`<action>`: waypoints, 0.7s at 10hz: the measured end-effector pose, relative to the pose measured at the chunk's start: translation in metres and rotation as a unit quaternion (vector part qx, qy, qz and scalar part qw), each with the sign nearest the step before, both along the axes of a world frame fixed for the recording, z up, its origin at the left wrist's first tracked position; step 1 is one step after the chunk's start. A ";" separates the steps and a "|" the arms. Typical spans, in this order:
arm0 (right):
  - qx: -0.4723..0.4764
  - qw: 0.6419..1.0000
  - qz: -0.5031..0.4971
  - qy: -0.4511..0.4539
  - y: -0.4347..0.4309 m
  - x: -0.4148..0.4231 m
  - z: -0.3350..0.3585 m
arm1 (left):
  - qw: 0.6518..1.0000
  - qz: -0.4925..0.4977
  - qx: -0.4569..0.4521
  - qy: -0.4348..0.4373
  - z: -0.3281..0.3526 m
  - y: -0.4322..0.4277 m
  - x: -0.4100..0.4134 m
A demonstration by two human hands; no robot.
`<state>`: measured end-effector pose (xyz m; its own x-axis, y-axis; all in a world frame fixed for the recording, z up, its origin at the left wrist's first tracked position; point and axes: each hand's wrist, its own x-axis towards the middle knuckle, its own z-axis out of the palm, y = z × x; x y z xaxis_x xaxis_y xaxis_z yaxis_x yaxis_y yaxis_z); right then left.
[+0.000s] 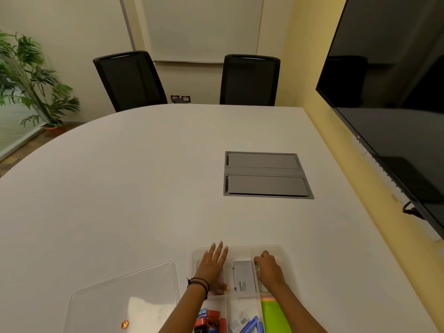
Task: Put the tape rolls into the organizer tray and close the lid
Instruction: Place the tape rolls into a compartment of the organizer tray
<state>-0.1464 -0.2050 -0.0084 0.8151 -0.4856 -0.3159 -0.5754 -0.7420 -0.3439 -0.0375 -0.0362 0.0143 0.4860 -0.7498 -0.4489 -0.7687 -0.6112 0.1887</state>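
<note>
The clear organizer tray [240,248] sits at the table's near edge, open. Its clear lid [134,292] lies flat on the table to the left. My left hand [212,267] rests palm down in the tray's far left compartment, fingers spread, holding nothing. My right hand [269,269] is in the far right compartment, fingers curled down over a pale translucent tape roll [257,267], which is mostly hidden under the hand. Another pale roll shape shows just behind my right wrist, too faint to be sure of.
A grey box [243,277] lies in the middle compartment. Red items [211,320], blue clips [252,326] and a green pad [274,316] fill the near compartments. A grey cable hatch [266,175] is set in the white table. A dark screen [396,92] hangs at right.
</note>
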 end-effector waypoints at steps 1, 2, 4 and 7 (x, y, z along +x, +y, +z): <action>0.010 1.000 -0.016 -0.012 -0.001 0.000 0.001 | 1.000 0.000 -0.001 0.001 0.000 0.000 0.000; 0.017 0.999 -0.031 -0.024 0.000 0.000 0.000 | 1.000 0.003 -0.002 0.004 0.000 -0.001 0.001; 0.020 0.998 -0.045 -0.033 0.003 0.000 0.001 | 1.000 0.004 -0.001 0.004 -0.001 -0.001 0.001; 0.013 0.997 -0.073 -0.018 0.002 -0.004 0.007 | 1.000 0.005 -0.003 0.003 -0.001 -0.001 0.000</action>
<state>-0.1504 -0.2031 -0.0011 0.7469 -0.5924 -0.3020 -0.6641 -0.6417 -0.3836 -0.0371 -0.0367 0.0137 0.4910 -0.7478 -0.4469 -0.7610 -0.6178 0.1978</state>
